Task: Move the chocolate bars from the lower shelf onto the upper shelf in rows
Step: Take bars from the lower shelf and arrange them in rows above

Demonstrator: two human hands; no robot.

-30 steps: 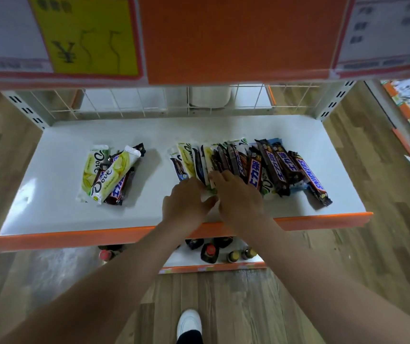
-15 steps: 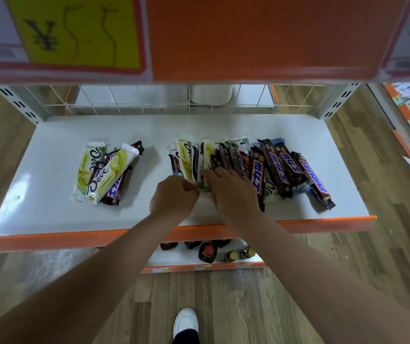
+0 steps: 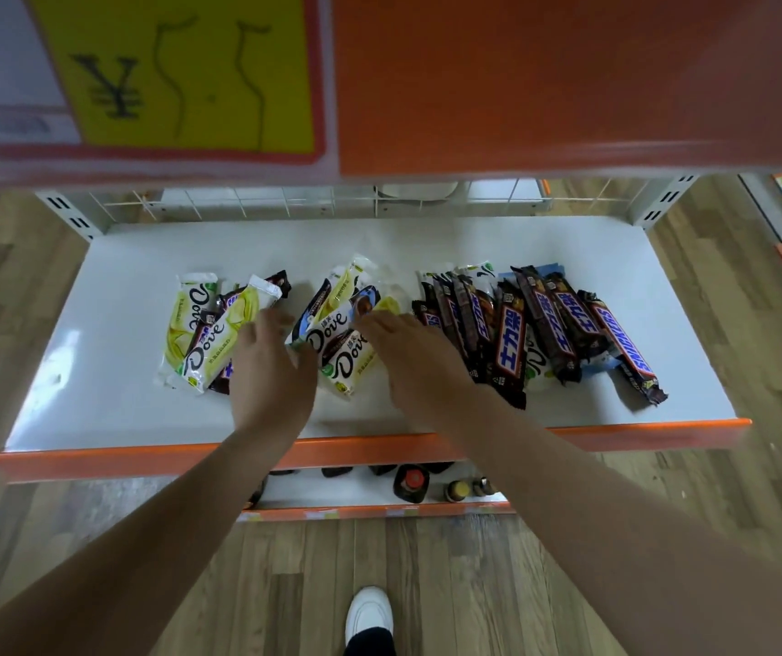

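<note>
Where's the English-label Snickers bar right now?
Head view: the Snickers bar lies at the far right end of the dark bars on the white shelf, right of both hands.

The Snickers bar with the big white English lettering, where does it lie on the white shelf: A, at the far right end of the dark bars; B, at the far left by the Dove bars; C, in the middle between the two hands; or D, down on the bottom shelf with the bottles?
A: the Snickers bar lies at the right end of the dark bars, on the white shelf.

2 bare forearms without sleeves; 1 white shoe (image 3: 369,612) below a dark trouser leg (image 3: 370,643)
</note>
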